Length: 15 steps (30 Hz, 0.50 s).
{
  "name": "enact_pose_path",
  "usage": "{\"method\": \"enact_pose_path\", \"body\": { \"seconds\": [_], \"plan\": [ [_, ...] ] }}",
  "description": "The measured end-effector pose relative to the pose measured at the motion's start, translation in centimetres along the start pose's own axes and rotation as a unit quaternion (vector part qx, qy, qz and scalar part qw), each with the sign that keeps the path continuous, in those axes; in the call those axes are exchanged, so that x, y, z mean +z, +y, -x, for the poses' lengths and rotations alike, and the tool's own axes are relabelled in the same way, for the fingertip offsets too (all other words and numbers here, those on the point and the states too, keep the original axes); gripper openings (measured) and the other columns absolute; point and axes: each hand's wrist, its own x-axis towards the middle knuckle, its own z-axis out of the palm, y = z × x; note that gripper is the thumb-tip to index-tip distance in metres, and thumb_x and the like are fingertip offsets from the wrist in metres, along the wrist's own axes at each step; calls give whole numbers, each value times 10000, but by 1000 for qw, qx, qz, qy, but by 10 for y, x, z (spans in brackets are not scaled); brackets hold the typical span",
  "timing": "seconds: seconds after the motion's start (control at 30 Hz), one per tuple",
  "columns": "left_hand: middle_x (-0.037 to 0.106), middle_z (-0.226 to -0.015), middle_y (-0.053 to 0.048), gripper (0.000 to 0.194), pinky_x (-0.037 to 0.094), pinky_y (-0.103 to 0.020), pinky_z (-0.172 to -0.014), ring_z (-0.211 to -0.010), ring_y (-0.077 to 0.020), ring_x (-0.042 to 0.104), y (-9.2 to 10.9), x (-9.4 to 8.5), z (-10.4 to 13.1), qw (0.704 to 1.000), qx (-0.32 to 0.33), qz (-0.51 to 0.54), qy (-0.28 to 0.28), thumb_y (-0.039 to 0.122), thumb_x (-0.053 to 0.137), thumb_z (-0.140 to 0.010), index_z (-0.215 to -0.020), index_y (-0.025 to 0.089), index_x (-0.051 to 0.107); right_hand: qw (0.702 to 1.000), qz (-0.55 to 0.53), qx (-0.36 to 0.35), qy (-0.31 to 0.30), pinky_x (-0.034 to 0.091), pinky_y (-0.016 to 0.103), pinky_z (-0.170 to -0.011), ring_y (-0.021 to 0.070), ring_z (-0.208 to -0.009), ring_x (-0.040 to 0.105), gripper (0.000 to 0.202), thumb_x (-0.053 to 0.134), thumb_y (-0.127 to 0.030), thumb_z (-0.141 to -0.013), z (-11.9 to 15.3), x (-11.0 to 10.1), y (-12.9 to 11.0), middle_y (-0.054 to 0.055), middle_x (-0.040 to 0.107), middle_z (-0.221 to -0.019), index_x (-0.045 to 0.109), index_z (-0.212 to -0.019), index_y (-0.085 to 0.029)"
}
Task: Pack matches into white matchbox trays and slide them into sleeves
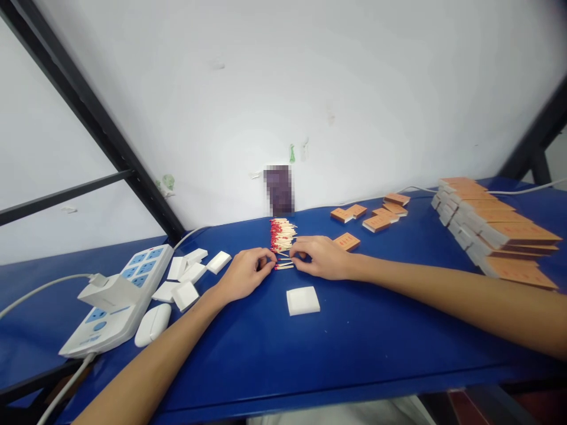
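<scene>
A pile of red-headed matches (282,235) lies at the middle of the blue table, heads to the left. Several loose matches (284,267) lie just in front of it, between my two hands. At their red heads, my left hand (250,271) is closed in a pinch, thumb and index finger bent together. My right hand (321,257) pinches at the pale ends of the same matches from the other side. Nearer to me, a white matchbox tray (303,300) lies flat. An orange matchbox cover (346,242) lies just behind my right hand.
Several white trays (194,273) lie loose on the left, beside a white earphone case (153,324) and a power strip (119,307) with a plugged-in charger. More orange matchboxes (384,216) lie at the back right. A tall stack of matchboxes (500,230) stands far right.
</scene>
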Motion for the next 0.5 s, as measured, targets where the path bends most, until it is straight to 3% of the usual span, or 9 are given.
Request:
{"method": "enact_pose_path", "body": {
  "seconds": [0.5],
  "plan": [
    [549, -641, 30, 205, 329, -230, -573, -574, -115, 467, -3, 1, 1, 1000, 11, -2, 0, 306, 495, -902, -935, 195, 663, 997, -54, -53, -29, 350, 225, -645, 110, -684, 505, 77, 574, -132, -804, -1, -1, 3, 0, 589, -772, 639, -813, -173]
  ]
}}
